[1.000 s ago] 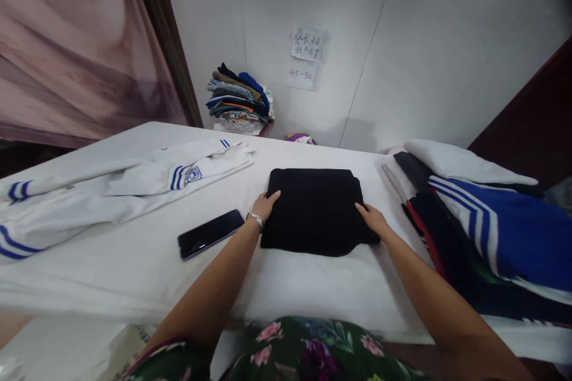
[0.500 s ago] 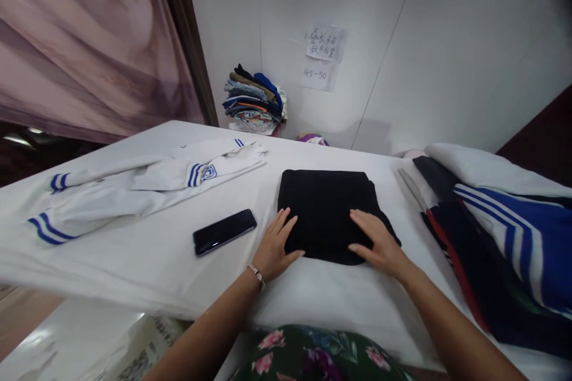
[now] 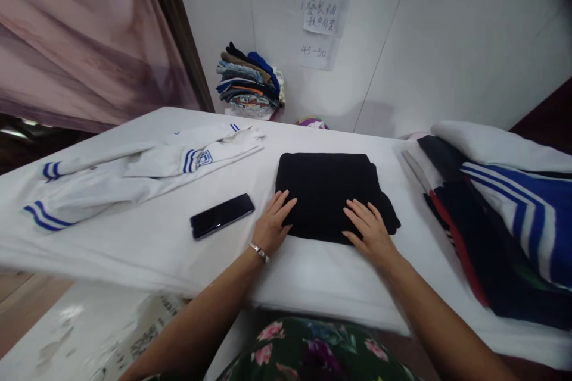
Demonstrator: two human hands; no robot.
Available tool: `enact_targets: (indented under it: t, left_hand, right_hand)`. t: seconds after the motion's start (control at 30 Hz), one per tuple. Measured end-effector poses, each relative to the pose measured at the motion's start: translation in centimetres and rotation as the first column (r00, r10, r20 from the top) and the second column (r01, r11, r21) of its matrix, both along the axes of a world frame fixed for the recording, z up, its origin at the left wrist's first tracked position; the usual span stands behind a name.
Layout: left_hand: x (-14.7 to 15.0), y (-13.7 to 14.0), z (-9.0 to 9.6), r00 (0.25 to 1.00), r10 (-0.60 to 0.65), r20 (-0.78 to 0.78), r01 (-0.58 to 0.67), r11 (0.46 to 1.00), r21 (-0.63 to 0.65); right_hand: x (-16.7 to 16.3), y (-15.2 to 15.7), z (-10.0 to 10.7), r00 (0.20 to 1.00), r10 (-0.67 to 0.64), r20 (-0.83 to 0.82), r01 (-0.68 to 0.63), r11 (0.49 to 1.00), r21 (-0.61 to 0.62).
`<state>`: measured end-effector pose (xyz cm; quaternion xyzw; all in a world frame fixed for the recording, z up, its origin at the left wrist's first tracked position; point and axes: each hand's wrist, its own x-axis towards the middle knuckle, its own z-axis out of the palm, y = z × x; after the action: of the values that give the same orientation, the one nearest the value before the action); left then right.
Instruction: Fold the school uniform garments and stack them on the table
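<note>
A folded black garment (image 3: 328, 184) lies flat on the white-covered table (image 3: 308, 277) in front of me; what kind of garment it is does not show. At its near left corner rests my left hand (image 3: 273, 223), fingers spread over the edge. My right hand (image 3: 369, 229) lies with fingers apart on the near right part of the cloth. Neither hand grips anything. A bracelet (image 3: 259, 252) circles my left wrist.
A black phone (image 3: 222, 215) lies left of the garment. Behind it stretches a white jacket (image 3: 134, 175) with blue stripes. Piled clothes (image 3: 496, 238) cover the right side. Another clothes stack (image 3: 250, 83) stands beyond the far edge, below paper notes (image 3: 319, 30) on the wall.
The view has tilted slightly, so the table sits higher in the picture. My right hand has slid a little toward the near edge of the black garment. My left hand stays at the corner.
</note>
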<state>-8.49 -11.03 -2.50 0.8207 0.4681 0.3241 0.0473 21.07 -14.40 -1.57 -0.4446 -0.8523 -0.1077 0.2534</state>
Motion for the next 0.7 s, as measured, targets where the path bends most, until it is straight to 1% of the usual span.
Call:
enact_targets:
  t: [0.1,0.17,0.27,0.33,0.37,0.43,0.53,0.6,0.7]
  left_hand:
    - [-0.2,0.0,0.0,0.999,-0.016,0.052,0.015,1.000,0.009]
    - [-0.4,0.0,0.0,0.995,-0.047,0.093,0.046,0.999,0.019]
    - [-0.6,-0.1,0.0,0.989,-0.064,0.133,0.063,0.998,0.008]
    - [-0.6,-0.1,-0.1,0.989,-0.018,0.144,0.020,1.000,-0.008]
    - [-0.6,-0.2,-0.1,0.990,0.010,0.141,-0.008,1.000,-0.017]
    - [-0.4,-0.3,-0.2,0.991,0.054,0.124,-0.049,0.998,-0.039]
    - [-0.2,-0.4,-0.3,0.992,0.069,0.102,-0.063,0.996,-0.063]
    - [-0.3,-0.4,-0.2,0.992,0.059,0.108,-0.053,0.997,-0.058]
    - [-0.7,-0.3,0.0,0.991,0.008,0.130,-0.001,0.999,-0.052]
  right_hand:
    - [-0.4,-0.8,0.0,0.999,0.014,-0.043,-0.011,0.998,0.063]
    - [-0.7,-1.0,-0.2,0.999,-0.003,-0.046,0.007,0.996,0.088]
    - [-0.7,-0.8,-0.5,0.989,-0.143,-0.038,0.145,0.987,0.067]
    - [-0.3,-0.4,-0.7,0.974,-0.225,-0.028,0.226,0.973,0.040]
    - [-0.1,-0.3,-0.9,0.970,-0.243,-0.019,0.243,0.970,0.029]
    - [0.2,0.0,-1.1,0.970,-0.244,-0.001,0.244,0.970,0.014]
    - [0.5,0.1,-1.2,0.972,-0.237,0.011,0.237,0.972,0.008]
    - [0.5,0.1,-1.3,0.971,-0.237,0.013,0.237,0.972,0.013]
    - [0.4,0.0,-1.2,0.974,-0.226,0.023,0.226,0.974,0.017]
